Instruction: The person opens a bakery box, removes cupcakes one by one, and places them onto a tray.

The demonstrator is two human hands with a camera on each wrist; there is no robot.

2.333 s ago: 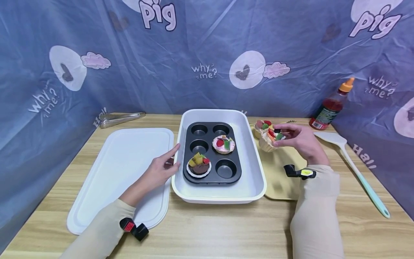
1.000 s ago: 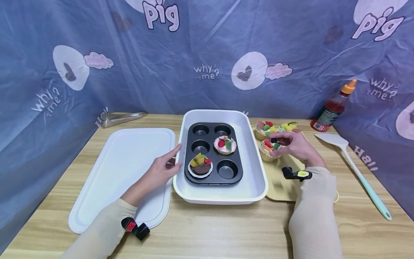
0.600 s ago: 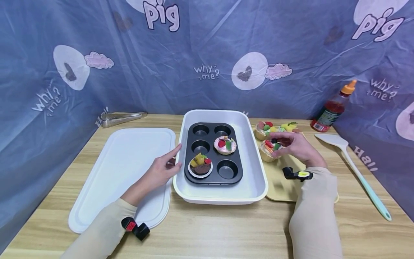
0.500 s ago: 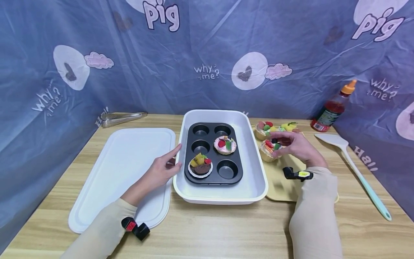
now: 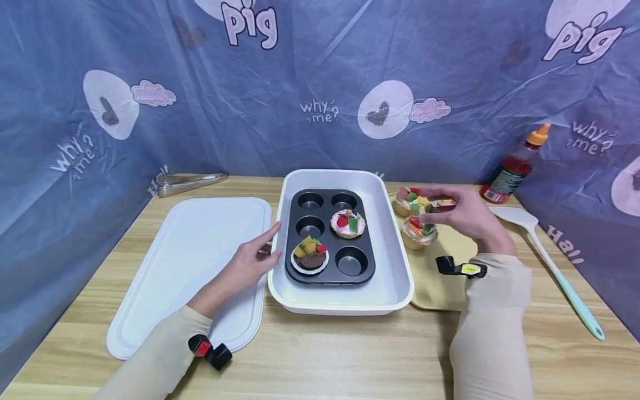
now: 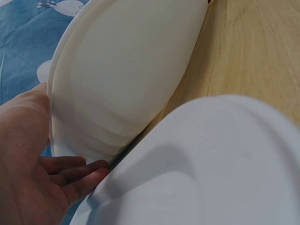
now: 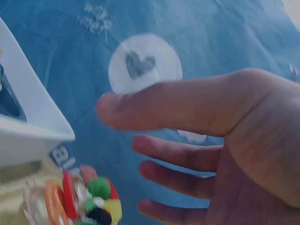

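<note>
My left hand (image 5: 246,266) holds the left rim of a deep white tray (image 5: 340,309). Thumb and index finger lie at the rim, and the other fingers curl under it against the outer wall (image 6: 117,84). A black muffin tin (image 5: 326,270) sits inside, with a chocolate tart (image 5: 310,260) and a pink-cream tart (image 5: 348,223) in its cups. My right hand (image 5: 470,214) hovers above a fruit tart (image 5: 416,236) on the yellow board (image 5: 445,283). In the right wrist view its fingers (image 7: 178,154) are spread, with nothing between them. Another fruit tart (image 5: 407,204) stands behind; a third is mostly hidden.
A flat white tray (image 5: 200,261) lies at the left under my left forearm. Metal tongs (image 5: 190,183) lie at the back left. A sauce bottle (image 5: 512,166) stands at the back right, near a spatula (image 5: 555,261). A blue curtain (image 5: 320,72) encloses the table.
My right hand set the fruit tart down on the yellow board, let it go, and has lifted slightly up and to the right. The left hand stays at the tray rim.
</note>
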